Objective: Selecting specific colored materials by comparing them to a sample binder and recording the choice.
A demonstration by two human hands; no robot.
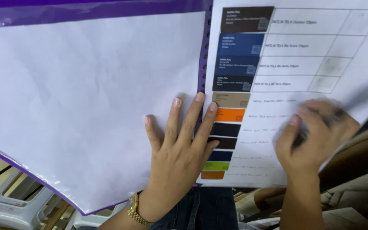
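- Swatch sheet (277, 127): white page on the right side of an open purple binder (64, 8), carrying a column of coloured sample chips down its left margin (brown, blues, black, tan, orange, dark tones, green, orange) with a ruled grid and handwritten rows beside them.
- Held up and tilted toward the camera, not lying flat on any surface; lower edge hangs just above the lap.
- Left hand (179, 140): spread flat, fingers apart, pressed across the perforated spine strip (202, 64), fingertips touching the tan and orange chips; clamped on nothing, simply pinning the page.
- Right hand (316, 136): blurred, curled over the handwritten rows on the sheet; appears closed around a dark slim thing, possibly a pen, though too smeared to tell for sure.
- Judged best practice: keep the left palm firm at the spine so the sheet stays taut, and keep the right wrist light, working inside one row without smudging the lines above.
- Blank white page (77, 93) on the left: large and free of anything, ample room to shift the bracing hand.
- Edges to mind: the sheet's unsupported right corner near the right hand, and the binder's curved purple lower edge (43, 183) on the left.
- Below: grey plastic frame (9, 204) at lower left, brown cardboard (363, 162) at lower right, close beneath the right forearm.
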